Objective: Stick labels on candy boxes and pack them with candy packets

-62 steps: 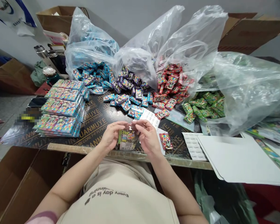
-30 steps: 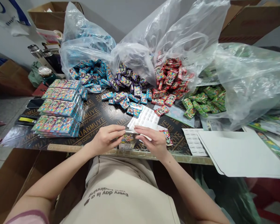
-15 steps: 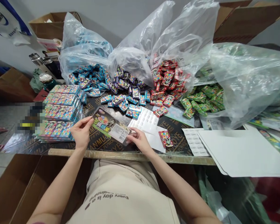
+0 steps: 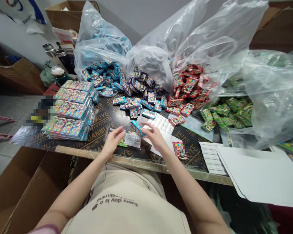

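My right hand (image 4: pixel 154 136) grips a small blue candy packet (image 4: pixel 137 128) between thumb and fingers, just above the table. To its left, my left hand (image 4: pixel 114 140) is open, fingers a little bent, with nothing seen in it. Beneath and between my hands a printed black and green plastic pouch (image 4: pixel 133 140) lies flat, its white label panel showing; my left fingers partly cover it. Beyond lie loose blue packets (image 4: pixel 149 113) and purple packets (image 4: pixel 132 103). A single red packet (image 4: pixel 179 150) rests right of my right hand.
Stacked filled packs (image 4: pixel 70 109) stand at the left. Clear bags spill blue, purple, red packets (image 4: pixel 191 81) and green packets (image 4: pixel 230 112) along the back. Label sheets (image 4: pixel 162 123) and white cards (image 4: pixel 260 172) lie at the right. Flasks (image 4: pixel 63 60) stand back left.
The pouch, earlier held up by both hands, now lies on the table. My right hand has taken a blue packet from the near pile. My left hand has let go and moved right.
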Demonstrator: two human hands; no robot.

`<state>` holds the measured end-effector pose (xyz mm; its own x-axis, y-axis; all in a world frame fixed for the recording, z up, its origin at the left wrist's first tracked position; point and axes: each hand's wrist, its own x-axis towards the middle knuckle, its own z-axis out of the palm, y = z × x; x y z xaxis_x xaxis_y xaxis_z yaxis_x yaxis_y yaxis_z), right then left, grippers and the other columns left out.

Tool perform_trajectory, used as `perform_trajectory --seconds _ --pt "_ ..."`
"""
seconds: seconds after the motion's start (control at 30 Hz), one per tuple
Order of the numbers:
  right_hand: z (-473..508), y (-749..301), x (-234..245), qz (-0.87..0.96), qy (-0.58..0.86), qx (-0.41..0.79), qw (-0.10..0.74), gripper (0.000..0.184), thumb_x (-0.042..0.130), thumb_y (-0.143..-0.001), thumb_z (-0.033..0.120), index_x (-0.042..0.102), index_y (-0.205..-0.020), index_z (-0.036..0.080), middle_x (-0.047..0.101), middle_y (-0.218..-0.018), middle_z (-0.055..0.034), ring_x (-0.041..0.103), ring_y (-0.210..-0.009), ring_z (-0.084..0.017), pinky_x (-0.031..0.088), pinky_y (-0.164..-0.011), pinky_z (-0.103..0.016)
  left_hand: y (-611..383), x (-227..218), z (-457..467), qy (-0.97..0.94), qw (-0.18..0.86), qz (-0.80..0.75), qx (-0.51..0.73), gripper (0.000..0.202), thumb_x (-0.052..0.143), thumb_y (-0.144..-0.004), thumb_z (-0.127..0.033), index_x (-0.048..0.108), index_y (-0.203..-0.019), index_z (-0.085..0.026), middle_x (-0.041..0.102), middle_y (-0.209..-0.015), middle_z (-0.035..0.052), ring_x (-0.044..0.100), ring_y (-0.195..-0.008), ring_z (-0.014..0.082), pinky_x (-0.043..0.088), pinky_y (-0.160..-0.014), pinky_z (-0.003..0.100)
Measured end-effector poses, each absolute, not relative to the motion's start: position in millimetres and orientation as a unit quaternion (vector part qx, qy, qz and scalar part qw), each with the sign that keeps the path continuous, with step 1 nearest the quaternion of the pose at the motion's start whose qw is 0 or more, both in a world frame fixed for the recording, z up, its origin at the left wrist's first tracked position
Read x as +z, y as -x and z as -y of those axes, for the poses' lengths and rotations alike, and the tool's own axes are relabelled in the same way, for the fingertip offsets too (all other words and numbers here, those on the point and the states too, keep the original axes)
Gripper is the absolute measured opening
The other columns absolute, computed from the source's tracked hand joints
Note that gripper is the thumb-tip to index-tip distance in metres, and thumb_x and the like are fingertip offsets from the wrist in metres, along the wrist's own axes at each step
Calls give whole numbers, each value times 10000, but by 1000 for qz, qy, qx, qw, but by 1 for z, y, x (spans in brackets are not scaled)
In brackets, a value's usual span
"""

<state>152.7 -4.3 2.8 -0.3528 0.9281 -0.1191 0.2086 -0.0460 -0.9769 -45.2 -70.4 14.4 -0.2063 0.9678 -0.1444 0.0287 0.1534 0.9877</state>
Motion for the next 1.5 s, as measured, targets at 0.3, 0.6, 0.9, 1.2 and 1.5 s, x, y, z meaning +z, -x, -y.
perform_trajectory --seconds 0.3,0.6,0.9,1.2,1.5 --pt "59 -176 25 775 396 347 348 972 806 -579 532 344 -1386 249 401 -1444 -141 351 -1356 -333 325 -1089 -514 9 22 59 -235 723 -494 421 348 807 -583 -406 686 -706 -105 692 -637 42 607 -534 130 501 -578 259" --pt "58 -187 9 809 429 216 338 752 654 -699 275 338 -1381 263 533 -1260 -109 502 -1164 -308 367 -989 -471 25 3 52 -639 411 -547 351 648 638 -778 -444 480 -1337 -157 636 -1166 140 582 -1093 266 447 -949 442" --pt "57 -207 -14 803 510 114 286 710 683 -755 427 358 -1363 258 556 -1268 -129 509 -1154 -329 269 -1002 -481 42 -16 46 -857 181 -474 83 1061 762 -643 -336 148 -1496 -183 515 -1301 167 470 -1228 318 100 -1119 590" --pt "65 -193 -5 820 419 245 304 681 700 -690 302 404 -1300 230 571 -1216 -112 519 -1135 -293 351 -965 -446 53 2 53 -846 204 -470 148 1222 769 -592 -361 -26 -1506 -205 543 -1237 120 505 -1160 299 119 -1129 547" --pt "67 -182 -2 769 456 271 357 779 676 -762 463 321 -1409 213 609 -1216 -133 526 -1134 -299 332 -984 -477 56 1 56 -827 209 -491 176 1242 778 -592 -396 -51 -1503 -237 544 -1261 106 509 -1175 304 152 -1120 554"
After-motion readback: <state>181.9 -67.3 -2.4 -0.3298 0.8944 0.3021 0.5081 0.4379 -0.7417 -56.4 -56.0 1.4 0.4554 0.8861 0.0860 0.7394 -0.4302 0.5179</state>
